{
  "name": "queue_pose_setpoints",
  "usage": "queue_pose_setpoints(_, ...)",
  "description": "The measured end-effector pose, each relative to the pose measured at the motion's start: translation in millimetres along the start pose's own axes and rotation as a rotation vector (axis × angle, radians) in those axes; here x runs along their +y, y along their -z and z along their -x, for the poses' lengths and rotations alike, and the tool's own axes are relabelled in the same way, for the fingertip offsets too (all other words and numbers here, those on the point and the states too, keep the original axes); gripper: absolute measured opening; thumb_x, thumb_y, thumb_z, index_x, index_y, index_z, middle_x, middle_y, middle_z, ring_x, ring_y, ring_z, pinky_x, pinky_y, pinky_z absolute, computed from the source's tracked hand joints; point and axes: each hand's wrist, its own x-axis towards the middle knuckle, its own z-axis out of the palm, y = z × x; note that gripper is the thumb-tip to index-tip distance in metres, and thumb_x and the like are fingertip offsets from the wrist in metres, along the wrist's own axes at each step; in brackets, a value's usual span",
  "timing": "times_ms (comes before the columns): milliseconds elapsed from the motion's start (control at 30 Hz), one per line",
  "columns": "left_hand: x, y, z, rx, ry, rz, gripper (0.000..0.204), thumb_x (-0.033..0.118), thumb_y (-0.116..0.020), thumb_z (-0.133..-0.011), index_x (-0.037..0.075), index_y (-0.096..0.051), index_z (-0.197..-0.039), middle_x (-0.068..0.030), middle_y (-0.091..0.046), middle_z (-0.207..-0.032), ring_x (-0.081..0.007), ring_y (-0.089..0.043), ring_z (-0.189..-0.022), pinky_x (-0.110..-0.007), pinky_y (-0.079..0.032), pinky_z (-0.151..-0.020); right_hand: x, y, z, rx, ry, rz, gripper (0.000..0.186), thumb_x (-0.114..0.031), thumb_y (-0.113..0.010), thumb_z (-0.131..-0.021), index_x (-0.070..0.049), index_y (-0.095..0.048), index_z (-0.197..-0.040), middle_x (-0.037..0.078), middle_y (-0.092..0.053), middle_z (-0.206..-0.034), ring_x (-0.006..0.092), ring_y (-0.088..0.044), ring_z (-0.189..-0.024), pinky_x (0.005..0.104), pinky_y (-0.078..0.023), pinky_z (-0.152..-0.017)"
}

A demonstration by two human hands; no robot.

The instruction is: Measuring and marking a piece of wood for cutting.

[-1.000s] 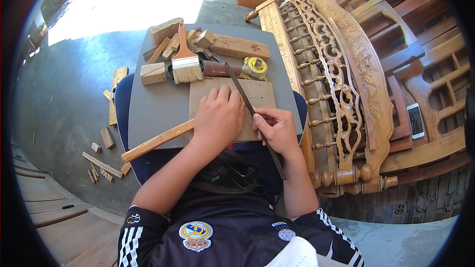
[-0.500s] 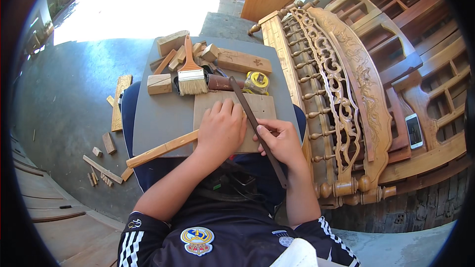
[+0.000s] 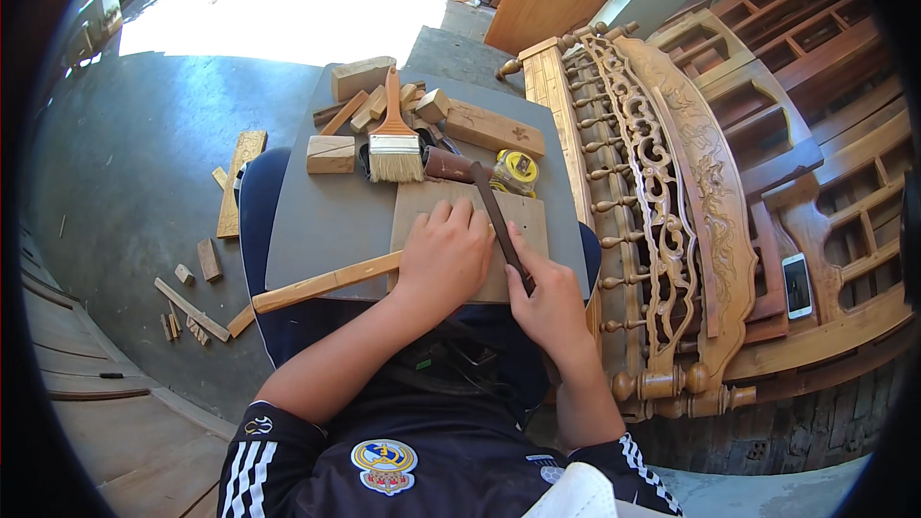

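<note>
Currently a flat pale wooden board (image 3: 523,221) on the grey worktop (image 3: 317,221) is pinned under the left hand (image 3: 443,259), its grip spread flat; the right hand (image 3: 552,302) has its grip pinched around a long dark metal file (image 3: 499,221) laid across the board. Filing is probably best done with steady downward left pressure and the file kept flat, clear of the pale-bristled paintbrush (image 3: 393,149) and yellow tape measure (image 3: 518,171).

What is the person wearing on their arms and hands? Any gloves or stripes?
No gloves: the left hand and the right hand are bare, and so are both forearms, with no watch or rings showing. The black short-sleeved shirt has white stripes running along each sleeve and a round crest on the chest.
</note>
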Motion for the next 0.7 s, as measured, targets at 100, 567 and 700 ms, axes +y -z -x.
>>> queue_pose_setpoints(100,-1.1,0.4,-0.7,0.005,-0.008,-0.016,0.017,0.023,-0.07,-0.092,0.007,-0.068,-0.093,-0.0095,-0.063,-0.096,-0.0292,-0.064,-0.092,-0.042,-0.05,-0.076,-9.8,9.6,19.8,-0.036,-0.044,0.034,0.063,-0.004,-0.068,-0.094,-0.013,-0.054,-0.154,0.027,-0.07,-0.09,0.0453,-0.069,-0.082,0.0509,-0.054,-0.075)
queue_pose_setpoints(567,-0.7,-0.7,-0.7,0.01,-0.032,-0.011,0.017,0.023,-0.069,-0.093,0.006,-0.068,-0.09,-0.0089,-0.062,-0.093,-0.029,-0.064,-0.09,-0.043,-0.051,-0.075,-27.8,18.0,23.7,-0.052,-0.149,0.021,0.06,-0.004,-0.066,-0.093,-0.012,-0.057,-0.152,0.03,-0.071,-0.094,0.0472,-0.07,-0.088,0.0504,-0.055,-0.078)
queue_pose_setpoints(700,-0.9,-2.1,0.9,0.011,-0.027,0.001,0.016,0.022,-0.07,-0.092,0.006,-0.068,-0.091,-0.0089,-0.062,-0.094,-0.0291,-0.064,-0.091,-0.043,-0.051,-0.076,-21.4,17.9,20.7,-0.066,-0.13,0.006,0.06,-0.001,-0.065,-0.093,-0.013,-0.058,-0.151,0.028,-0.071,-0.094,0.0458,-0.069,-0.086,0.0497,-0.055,-0.078)
